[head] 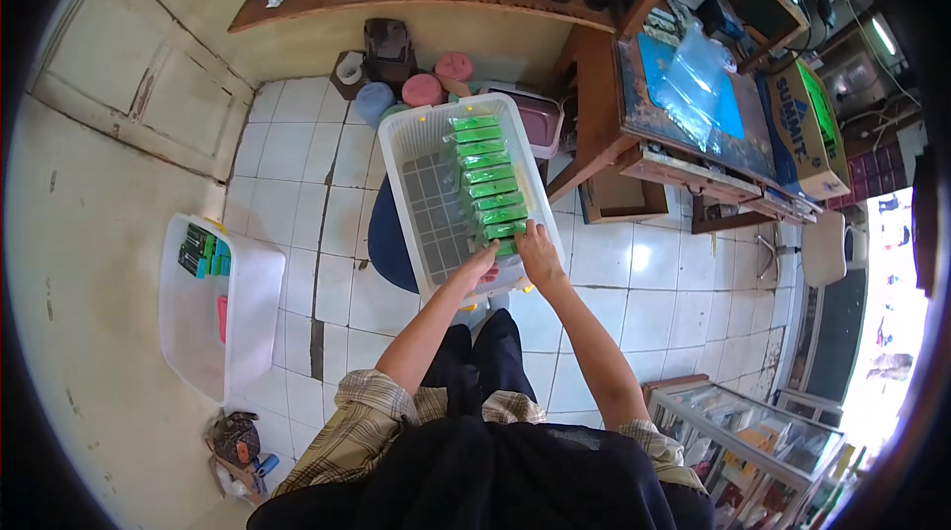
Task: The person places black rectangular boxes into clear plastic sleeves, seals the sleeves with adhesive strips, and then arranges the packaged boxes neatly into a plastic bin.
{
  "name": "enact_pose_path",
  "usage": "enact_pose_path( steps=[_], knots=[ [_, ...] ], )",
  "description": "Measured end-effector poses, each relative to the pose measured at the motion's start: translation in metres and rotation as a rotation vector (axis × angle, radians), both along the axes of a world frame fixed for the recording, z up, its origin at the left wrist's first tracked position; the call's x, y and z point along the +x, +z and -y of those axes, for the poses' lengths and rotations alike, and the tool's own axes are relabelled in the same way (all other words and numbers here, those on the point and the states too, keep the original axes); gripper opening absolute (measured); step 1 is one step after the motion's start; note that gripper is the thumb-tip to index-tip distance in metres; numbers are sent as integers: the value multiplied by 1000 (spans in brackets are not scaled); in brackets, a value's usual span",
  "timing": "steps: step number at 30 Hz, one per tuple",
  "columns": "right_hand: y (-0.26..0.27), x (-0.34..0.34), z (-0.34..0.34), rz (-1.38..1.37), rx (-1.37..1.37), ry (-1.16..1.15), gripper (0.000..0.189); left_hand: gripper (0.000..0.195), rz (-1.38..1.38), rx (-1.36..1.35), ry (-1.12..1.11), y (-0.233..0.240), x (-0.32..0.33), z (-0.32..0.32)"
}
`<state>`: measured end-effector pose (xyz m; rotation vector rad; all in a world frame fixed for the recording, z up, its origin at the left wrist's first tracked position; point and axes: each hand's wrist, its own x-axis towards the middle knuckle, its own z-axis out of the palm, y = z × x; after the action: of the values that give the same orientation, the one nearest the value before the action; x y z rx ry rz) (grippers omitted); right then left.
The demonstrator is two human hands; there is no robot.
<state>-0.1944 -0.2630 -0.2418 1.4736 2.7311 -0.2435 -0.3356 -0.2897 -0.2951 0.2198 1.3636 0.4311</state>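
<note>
In front of me stands a white plastic basket [408, 181] with slotted walls and a grid bottom. Along its right side runs a row of several green packs in clear plastic wrap [488, 174]. Both my hands reach into the near end of the basket. My left hand [481, 267] touches the left end of the nearest green pack [508, 246], and my right hand [536, 253] has its fingers on the right end of that pack. The pack sits between the two hands, at the near end of the row. Its lower part is hidden.
A dark blue round seat [390, 240] shows under the basket. A white plastic bin [256, 307] stands at the left wall. To the right are a wooden desk [631, 106] with a cardboard box [795, 129] and a glass cabinet [750, 433]. Round containers [422, 90] sit beyond the basket.
</note>
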Motion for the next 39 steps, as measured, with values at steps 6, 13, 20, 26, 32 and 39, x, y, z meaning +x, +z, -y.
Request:
enact_pose_path(
  steps=[6, 13, 20, 26, 32, 39],
  knots=[
    [7, -7, -4, 103, -139, -17, 23, 58, -103, 134, -178, -22, -7, 6],
    [69, 20, 31, -333, 101, -197, 18, 71, -1099, 836, -508, 51, -6, 24],
    [56, 153, 105, -788, 189, -824, 8, 39, -678, 1501, -246, 117, 64, 43],
    [-121, 278, 248, -553, -26, -1323, 21, 36, -309, 1455, -696, 36, 148, 60],
    [-175, 325, 405, -433, -709, -1401, 28, 44, -623, 698, -1264, -98, 125, 84],
    [-372, 371, 487, -340, -719, -1621, 22, 52, -501, 393, -1074, -118, 91, 137]
  ],
)
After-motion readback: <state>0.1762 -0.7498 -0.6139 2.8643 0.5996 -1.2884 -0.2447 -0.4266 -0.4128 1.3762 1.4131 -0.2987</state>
